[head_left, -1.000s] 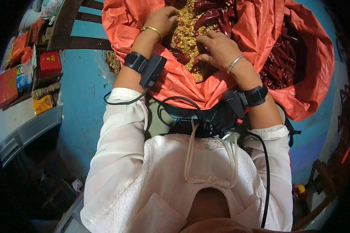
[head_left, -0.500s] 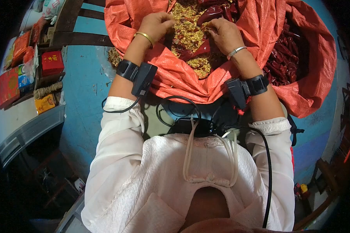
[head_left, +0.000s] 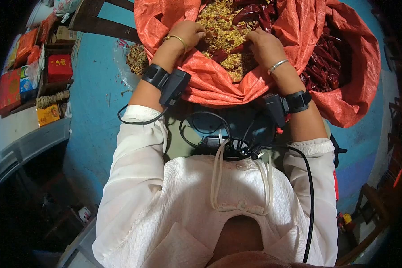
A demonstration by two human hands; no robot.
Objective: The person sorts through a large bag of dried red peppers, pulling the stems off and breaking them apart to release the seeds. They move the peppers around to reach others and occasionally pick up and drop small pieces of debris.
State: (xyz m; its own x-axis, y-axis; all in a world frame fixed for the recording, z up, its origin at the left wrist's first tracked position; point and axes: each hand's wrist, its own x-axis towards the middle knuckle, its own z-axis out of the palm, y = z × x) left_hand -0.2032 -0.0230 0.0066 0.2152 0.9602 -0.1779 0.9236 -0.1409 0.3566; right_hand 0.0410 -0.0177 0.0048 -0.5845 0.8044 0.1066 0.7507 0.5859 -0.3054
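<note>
An orange-red woven sack lies open in front of me, with yellow seeds and dark red dried chillies inside. My left hand, with a gold bracelet, is over the sack's left side, its fingers curled together at the edge of the seeds; whatever they hold is hidden. On the right side of the seeds, my right hand, wearing a silver bracelet, has its fingers bent down beside a red chilli. Its fingertips are partly hidden, and I cannot make out what they grip.
A second orange-red sack of dried chillies stands at the right. Left of me are a clear bag of dried stems, a dark wooden frame and a shelf with a red box. Black cables hang before my chest.
Both hands have shifted slightly to the right in view, my right hand also lower. The sacks and shelf sit a little differently in view. The chilli near my right hand is less visible.
</note>
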